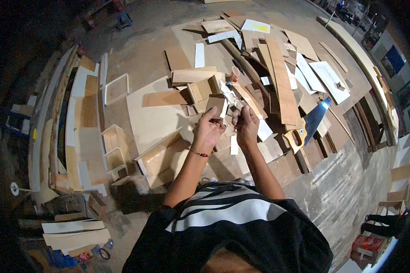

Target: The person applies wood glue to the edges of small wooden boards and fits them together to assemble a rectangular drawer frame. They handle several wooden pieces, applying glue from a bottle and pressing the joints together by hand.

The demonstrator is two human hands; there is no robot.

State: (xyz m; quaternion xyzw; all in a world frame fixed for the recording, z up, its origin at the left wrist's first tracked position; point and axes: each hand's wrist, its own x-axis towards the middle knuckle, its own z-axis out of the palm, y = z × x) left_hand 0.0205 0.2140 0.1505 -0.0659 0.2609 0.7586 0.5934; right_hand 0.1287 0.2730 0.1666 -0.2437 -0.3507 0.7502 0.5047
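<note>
My left hand (209, 129), with a beaded bracelet at the wrist, has its thumb and curled fingers at the lower edge of a small wooden piece (216, 103) that has a pale side. It seems to grip that piece. Close beside it, my right hand (247, 125) is closed, fingertips bent toward the thumb; whatever they pinch is too small to make out. Just beyond both hands lies a crumpled white wrapping (230, 96). A reddish clear cup (234, 74) stands behind it. An open wooden box (202, 89) sits beyond the left hand.
A handsaw (313, 122) with a wooden handle lies to the right among scattered boards (281, 79). Open wooden trays (161, 154) and a divided box (115, 148) are at the left. Long planks (360, 61) line the right side. Offcuts (77, 236) pile up at the lower left.
</note>
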